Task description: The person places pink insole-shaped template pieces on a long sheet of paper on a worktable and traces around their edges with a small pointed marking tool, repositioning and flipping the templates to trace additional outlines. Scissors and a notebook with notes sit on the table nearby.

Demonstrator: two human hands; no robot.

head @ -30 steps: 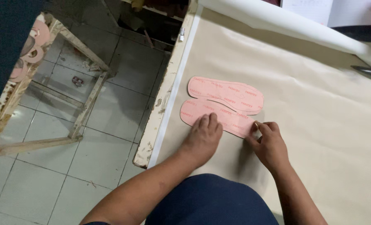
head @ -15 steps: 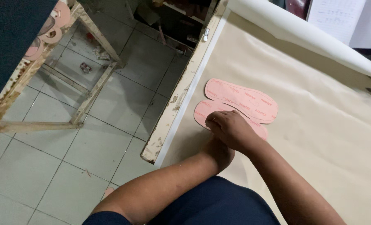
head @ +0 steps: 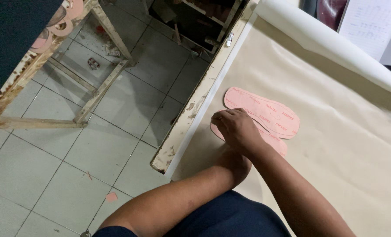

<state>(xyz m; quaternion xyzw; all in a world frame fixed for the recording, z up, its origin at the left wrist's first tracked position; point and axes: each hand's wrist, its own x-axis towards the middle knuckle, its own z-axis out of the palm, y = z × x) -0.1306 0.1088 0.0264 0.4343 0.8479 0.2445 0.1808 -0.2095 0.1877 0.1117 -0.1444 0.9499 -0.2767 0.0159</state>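
Right hand, fingers curled, presses near pink insole flat on tan sheet, keeping it steady. Left hand beneath, grip indiscernible. Second insole at 1 o'clock; desk edge at 9.

The two pink insole cut-outs look like thin, matt fibreboard with a fine, slightly rough face. The sheet under them is tan kraft-like paper, matt and smooth, with soft creases; its roll shows a paler, smooth outer side. The worktop edge is wood with chipped, flaking cream paint. The floor is pale glazed tile, faintly glossy and scuffed.
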